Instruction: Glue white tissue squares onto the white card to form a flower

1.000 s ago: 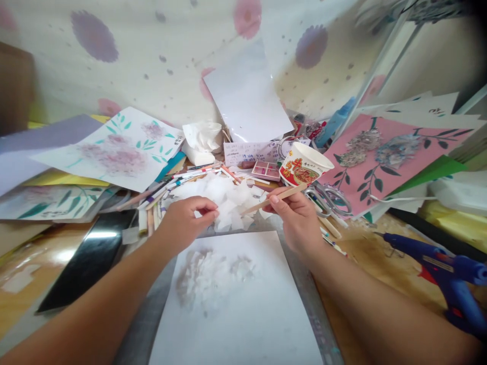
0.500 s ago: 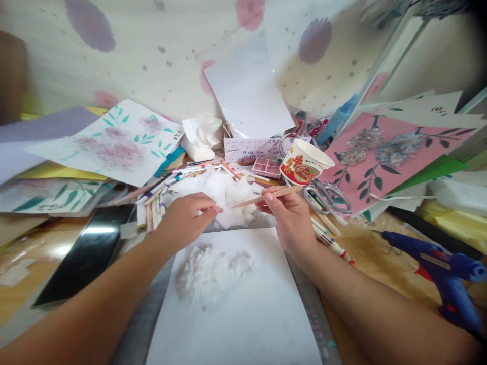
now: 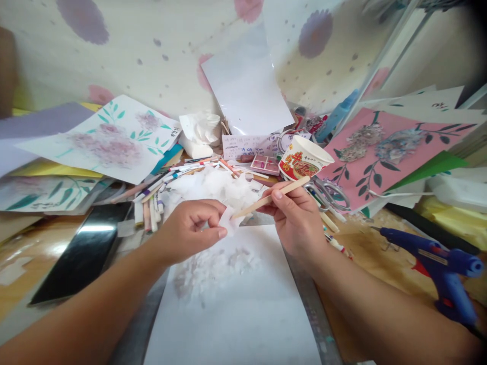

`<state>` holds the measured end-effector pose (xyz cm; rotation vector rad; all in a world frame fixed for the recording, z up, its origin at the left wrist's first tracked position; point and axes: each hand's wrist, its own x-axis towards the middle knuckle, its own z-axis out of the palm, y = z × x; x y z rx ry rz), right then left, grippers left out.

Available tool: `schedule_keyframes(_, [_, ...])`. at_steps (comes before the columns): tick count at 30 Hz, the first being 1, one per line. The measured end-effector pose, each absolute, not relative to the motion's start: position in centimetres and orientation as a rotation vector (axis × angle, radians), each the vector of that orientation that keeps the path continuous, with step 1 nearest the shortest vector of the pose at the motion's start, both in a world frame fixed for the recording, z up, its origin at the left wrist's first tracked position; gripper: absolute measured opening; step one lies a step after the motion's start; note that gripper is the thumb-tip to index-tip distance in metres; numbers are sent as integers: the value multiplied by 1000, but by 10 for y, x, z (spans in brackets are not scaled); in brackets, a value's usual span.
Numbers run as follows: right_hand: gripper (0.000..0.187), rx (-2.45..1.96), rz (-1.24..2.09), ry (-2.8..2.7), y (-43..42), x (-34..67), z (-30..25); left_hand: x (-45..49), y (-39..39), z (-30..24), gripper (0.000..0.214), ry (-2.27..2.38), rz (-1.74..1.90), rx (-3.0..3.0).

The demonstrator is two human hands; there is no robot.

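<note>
My left hand [image 3: 194,228] pinches a small piece of thin white paper [image 3: 229,222] between thumb and fingers. In my right hand [image 3: 299,218] is a flat wooden craft stick [image 3: 272,196], its left tip touching or just in front of that piece. Below both hands lies a white sheet [image 3: 243,309], with a cluster of crumpled white paper bits [image 3: 213,271] on its upper part. Behind my hands sits a heap of loose white tissue pieces [image 3: 213,187].
A blue glue gun [image 3: 437,258] lies at right. Scissors [image 3: 331,195] and a paper cup [image 3: 304,158] stand behind my right hand. Several markers [image 3: 152,210] and a black phone-like slab [image 3: 83,253] are at left. Flower pictures lean left [image 3: 106,139] and right [image 3: 384,152].
My left hand has drawn nearer and now shows a white paper piece. The craft stick has tilted more steeply, its left tip now lower and at the paper.
</note>
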<state>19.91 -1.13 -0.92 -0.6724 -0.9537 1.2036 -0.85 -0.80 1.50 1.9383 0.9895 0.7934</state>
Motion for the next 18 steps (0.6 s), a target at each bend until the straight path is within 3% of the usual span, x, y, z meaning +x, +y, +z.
schedule_keyframes(7, [13,-648,1045,-1129,-19,203,-3,-5,-10,10,22,1111,876,1601])
schedule_keyframes(11, [7,-669,806,-1493,-32,212,9,-1,-12,12,33,1135,606,1616])
schedule_keyframes(15, [13,-646,700,-1753,-41,220,20,3,-18,17,16,1087,390,1730])
schedule_keyframes(18, [13,-653,741,-1837,-43,222,24,7,-22,21,16,1072,290,1854])
